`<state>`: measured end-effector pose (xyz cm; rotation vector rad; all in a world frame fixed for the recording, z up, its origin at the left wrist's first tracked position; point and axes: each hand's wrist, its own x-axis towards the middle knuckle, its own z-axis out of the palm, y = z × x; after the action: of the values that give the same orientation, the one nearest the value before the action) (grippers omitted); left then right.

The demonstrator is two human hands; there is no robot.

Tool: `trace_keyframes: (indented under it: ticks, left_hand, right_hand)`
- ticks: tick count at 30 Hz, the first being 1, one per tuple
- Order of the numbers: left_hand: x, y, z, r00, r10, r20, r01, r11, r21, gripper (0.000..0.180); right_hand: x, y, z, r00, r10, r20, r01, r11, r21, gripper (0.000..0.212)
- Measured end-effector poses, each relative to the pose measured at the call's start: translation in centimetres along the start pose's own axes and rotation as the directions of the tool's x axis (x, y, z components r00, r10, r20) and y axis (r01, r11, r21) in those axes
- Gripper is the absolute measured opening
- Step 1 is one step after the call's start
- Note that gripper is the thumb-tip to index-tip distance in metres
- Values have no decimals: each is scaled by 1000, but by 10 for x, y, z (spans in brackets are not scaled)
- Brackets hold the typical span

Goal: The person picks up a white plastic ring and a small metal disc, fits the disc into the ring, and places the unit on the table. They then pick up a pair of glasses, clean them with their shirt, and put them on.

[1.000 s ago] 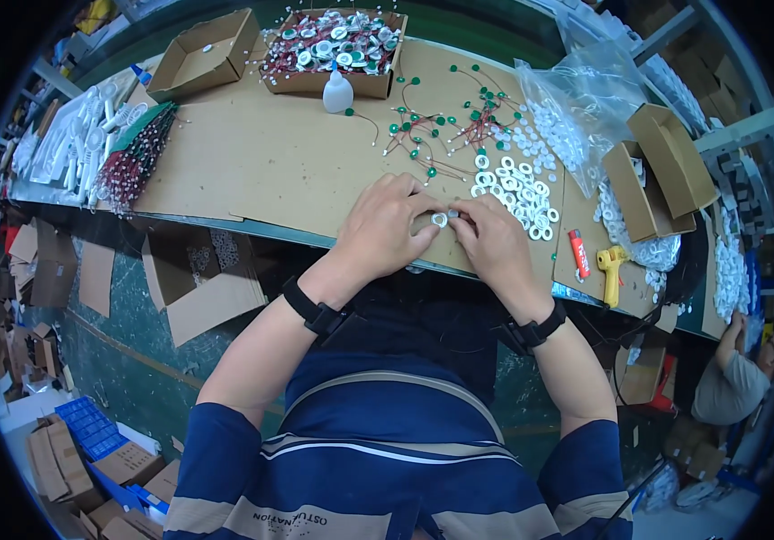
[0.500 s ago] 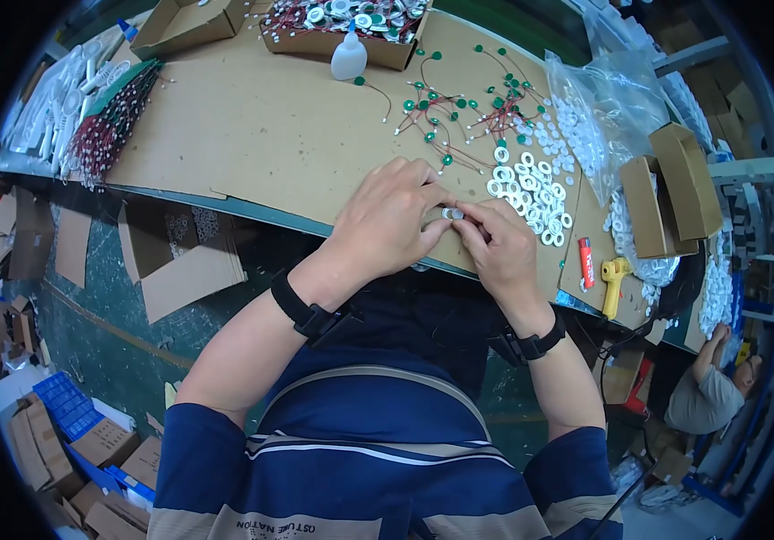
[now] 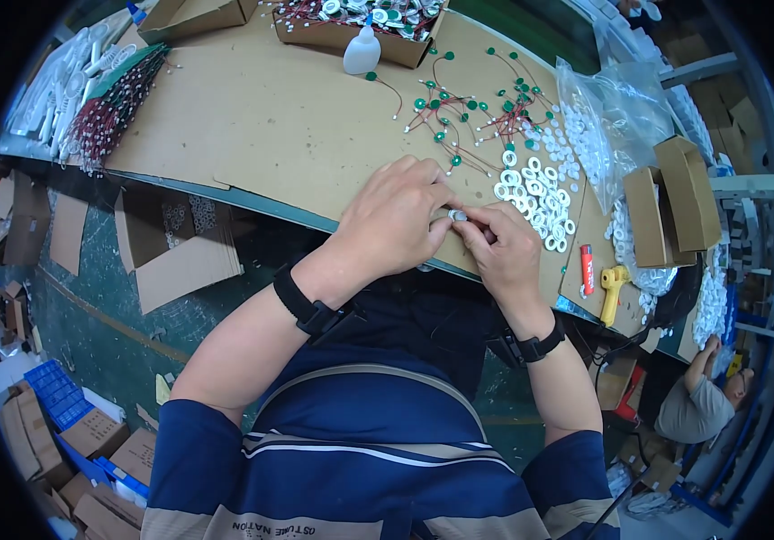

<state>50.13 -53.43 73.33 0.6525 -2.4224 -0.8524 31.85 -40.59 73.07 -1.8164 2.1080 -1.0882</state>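
Near the front edge of the cardboard-topped table, both hands meet around a small round white part (image 3: pixel 457 215). My left hand (image 3: pixel 396 214) is closed, with thumb and fingertips at the part's left side. From the right, my right hand (image 3: pixel 506 247) pinches the same part between thumb and forefinger. Fingers cover most of it, so its full shape is hidden. Just beyond my right hand lies a pile of white rings (image 3: pixel 538 200). Behind them are green discs with thin red wires (image 3: pixel 457 160) and a scatter of small translucent white caps (image 3: pixel 560 148).
A white squeeze bottle (image 3: pixel 362 52) stands before a cardboard box of wired rings (image 3: pixel 315 32). At right are a red tube (image 3: pixel 587 270), a yellow glue gun (image 3: pixel 614 292) and an open carton (image 3: pixel 648 216). Bundled wires (image 3: pixel 117 108) lie left. Another person (image 3: pixel 697 405) is at far right.
The whole view has shifted slightly, the table things now sitting a little to the right. Both hands keep hold of the small white part, which appears slightly turned and more covered by fingers.
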Motion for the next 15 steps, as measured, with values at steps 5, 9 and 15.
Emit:
trace_keyframes:
  ticks: [5, 9, 15]
  left_hand:
    - [0, -1, 0, 1000, -7, 2, 7, 1000, -8, 21]
    - [1, -2, 1, 1000, 3, -13, -4, 1000, -12, 18]
    - [0, -2, 2, 999, 18, -32, -19, 999, -28, 16]
  right_hand:
    - [1, -3, 0, 1000, 3, 15, -3, 1000, -13, 23]
    - [7, -8, -2, 996, 69, 51, -69, 998, -7, 22]
    - [5, -10, -5, 999, 2, 45, 3, 995, -100, 21]
